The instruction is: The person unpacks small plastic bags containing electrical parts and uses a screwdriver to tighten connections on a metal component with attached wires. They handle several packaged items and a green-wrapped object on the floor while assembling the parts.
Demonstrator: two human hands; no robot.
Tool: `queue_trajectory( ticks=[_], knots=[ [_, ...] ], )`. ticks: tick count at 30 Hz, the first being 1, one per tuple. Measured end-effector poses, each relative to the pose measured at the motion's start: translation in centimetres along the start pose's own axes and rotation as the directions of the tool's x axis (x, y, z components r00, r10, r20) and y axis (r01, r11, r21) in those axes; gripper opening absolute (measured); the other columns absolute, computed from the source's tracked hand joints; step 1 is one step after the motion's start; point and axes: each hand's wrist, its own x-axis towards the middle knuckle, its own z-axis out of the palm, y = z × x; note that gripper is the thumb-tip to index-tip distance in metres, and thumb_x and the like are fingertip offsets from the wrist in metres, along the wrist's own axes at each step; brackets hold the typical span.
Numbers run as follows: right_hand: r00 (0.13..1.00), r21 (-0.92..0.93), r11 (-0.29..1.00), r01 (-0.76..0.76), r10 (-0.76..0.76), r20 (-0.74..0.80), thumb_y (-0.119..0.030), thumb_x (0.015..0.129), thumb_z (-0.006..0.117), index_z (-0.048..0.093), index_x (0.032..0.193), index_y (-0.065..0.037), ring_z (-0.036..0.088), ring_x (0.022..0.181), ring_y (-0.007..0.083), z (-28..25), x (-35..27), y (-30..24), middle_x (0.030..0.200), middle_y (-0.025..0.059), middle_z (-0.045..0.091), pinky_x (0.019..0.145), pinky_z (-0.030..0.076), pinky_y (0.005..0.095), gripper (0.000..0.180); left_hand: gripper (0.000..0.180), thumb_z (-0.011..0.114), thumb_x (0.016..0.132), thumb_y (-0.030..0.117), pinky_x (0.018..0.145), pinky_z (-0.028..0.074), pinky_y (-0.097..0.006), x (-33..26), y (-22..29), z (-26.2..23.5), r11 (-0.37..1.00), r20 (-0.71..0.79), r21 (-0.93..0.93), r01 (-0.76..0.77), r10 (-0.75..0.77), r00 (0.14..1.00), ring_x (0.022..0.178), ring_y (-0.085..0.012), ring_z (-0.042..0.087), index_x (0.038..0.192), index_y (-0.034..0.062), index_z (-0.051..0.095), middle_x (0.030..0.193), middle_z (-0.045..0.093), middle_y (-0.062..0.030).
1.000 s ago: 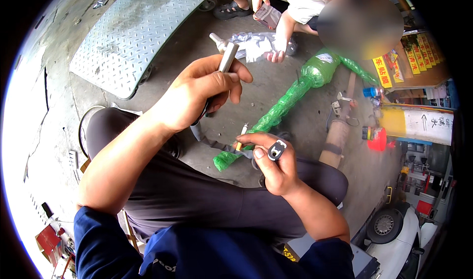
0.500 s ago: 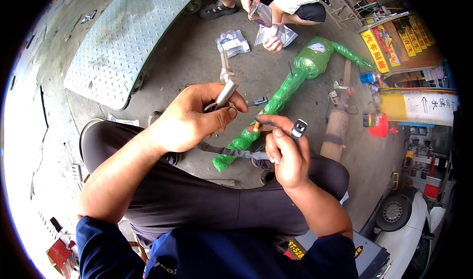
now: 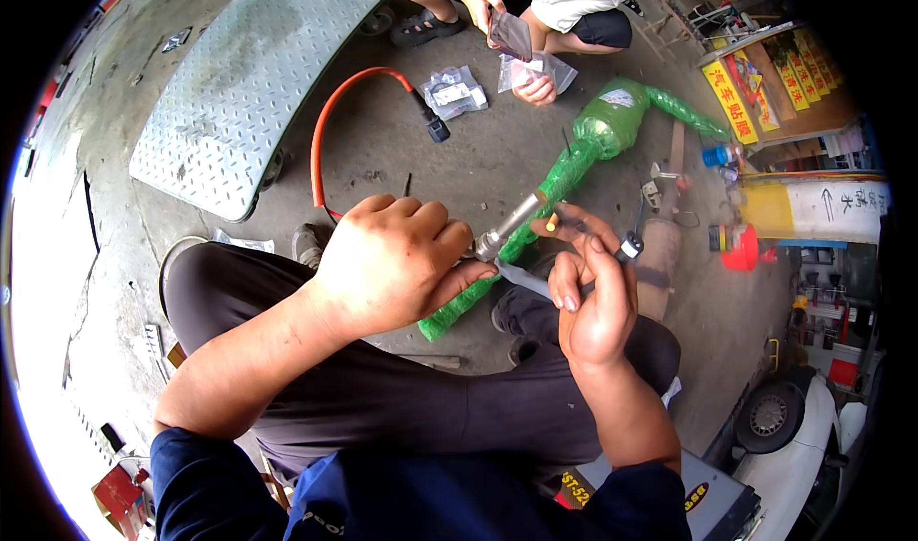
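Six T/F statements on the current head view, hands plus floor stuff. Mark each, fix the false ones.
1. The left hand holds a metal cylindrical part. True.
2. The right hand holds nothing. False: it holds a cigarette and a round black fitting.
3. The orange cable has a black plug at one end. True.
4. The two hands are pressed together. False: they are apart.
5. The green-wrapped part lies on the metal plate. False: it lies on the floor.
6. Another person holds a phone. True.
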Motion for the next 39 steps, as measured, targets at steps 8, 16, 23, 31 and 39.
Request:
queue_trajectory(
  ticks=[8, 16, 23, 31, 39],
  knots=[
    [1.0, -0.053, 0.998, 0.018, -0.018, -0.001, -0.02, 0.114, 0.038, 0.058, 0.142, 0.009, 0.045, 0.056, 0.0055, 0.1, 0.2, 0.2, 0.123, 0.0271, 0.075, 0.058, 0.041, 0.0236, 0.045, 0.037, 0.078, 0.09, 0.049, 0.068, 0.05, -0.034, -0.9, 1.8, 1.5, 0.979, 0.036, 0.156, -0.129, 0.125, 0.991, 0.077, -0.0185, 0.065, 0.087, 0.0145, 0.064, 0.083, 0.056, 0.0001],
    [0.997, -0.172, 0.984, 0.043, -0.03, 0.078, -0.025, 0.114, 0.037, 0.054, 0.146, 0.008, 0.069, 0.076, 0.0172, 0.1, -0.5, 0.1, 0.122, 0.0275, 0.074, 0.071, 0.054, 0.0286, 0.049, 0.035, 0.078, 0.086, 0.047, 0.067, 0.046, -0.031, -1.1, 2.8, 2.3, 0.952, 0.036, 0.225, -0.207, 0.204, 0.978, 0.075, -0.0154, 0.06, 0.081, 0.0161, 0.063, 0.079, 0.053, 0.0025],
    [0.986, -0.198, 0.979, 0.054, -0.021, 0.166, -0.026, 0.114, 0.034, 0.051, 0.147, 0.01, 0.07, 0.078, 0.0199, -0.4, -0.5, 0.2, 0.122, 0.0301, 0.073, 0.072, 0.057, 0.0312, 0.052, 0.024, 0.076, 0.083, 0.032, 0.065, 0.041, -0.031, -1.7, 2.9, 2.8, 0.945, -0.034, 0.262, -0.198, 0.214, 0.976, 0.071, -0.016, 0.057, 0.075, 0.015, 0.062, 0.076, 0.051, 0.0015],
    [0.978, -0.3, 0.943, 0.144, -0.09, 0.189, -0.028, 0.115, 0.033, 0.052, 0.145, 0.011, 0.068, 0.071, 0.0174, 0.3, -0.5, 0.7, 0.117, 0.0312, 0.073, 0.066, 0.055, 0.0278, 0.053, 0.016, 0.073, 0.075, 0.023, 0.064, 0.04, -0.031, -1.8, 3.0, 2.5, 0.944, -0.037, 0.276, -0.183, 0.2, 0.979, 0.07, -0.016, 0.055, 0.077, 0.0098, 0.064, 0.074, 0.051, -0.0002],
    [0.977, -0.306, 0.937, 0.169, -0.118, 0.178, -0.03, 0.115, 0.033, 0.053, 0.145, 0.01, 0.064, 0.064, 0.0155, 0.3, -0.7, 0.8, 0.105, 0.0302, 0.074, 0.062, 0.051, 0.025, 0.054, 0.02, 0.077, 0.079, 0.023, 0.061, 0.039, -0.031, -1.9, 3.0, 1.7, 0.94, 0.011, 0.279, -0.196, 0.201, 0.979, 0.071, -0.0145, 0.054, 0.086, 0.0059, 0.069, 0.077, 0.051, 0.0006]
  ],
)
